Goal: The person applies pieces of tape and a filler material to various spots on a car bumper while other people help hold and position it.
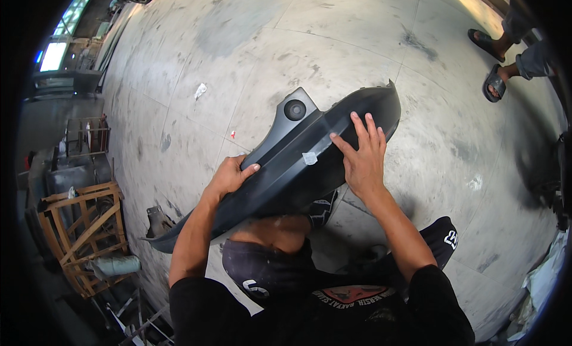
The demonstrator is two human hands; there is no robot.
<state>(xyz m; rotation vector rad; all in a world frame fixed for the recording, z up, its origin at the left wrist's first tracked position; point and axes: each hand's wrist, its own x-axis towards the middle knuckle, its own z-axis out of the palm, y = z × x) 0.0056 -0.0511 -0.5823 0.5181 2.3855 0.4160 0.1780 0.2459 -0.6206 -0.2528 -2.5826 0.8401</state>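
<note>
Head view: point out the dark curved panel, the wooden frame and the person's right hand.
Dark curved panel (285, 178): head view, on its broad face between the hands.
Wooden frame (90, 236): head view, on its diagonal slat.
Right hand (364, 161): head view, on the back of the hand.

The floor (238, 66) is pale grey, with thin lines that cross it and lots of dark smudges. A small white scrap (201, 91) lies on it. On the left, a wooden frame (89, 233) made of brown sticks stands near a little metal rack (86, 136). Up in the left corner, a window (53, 56) glows bright white. Light shines on the floor, and the left side is darker.
</note>
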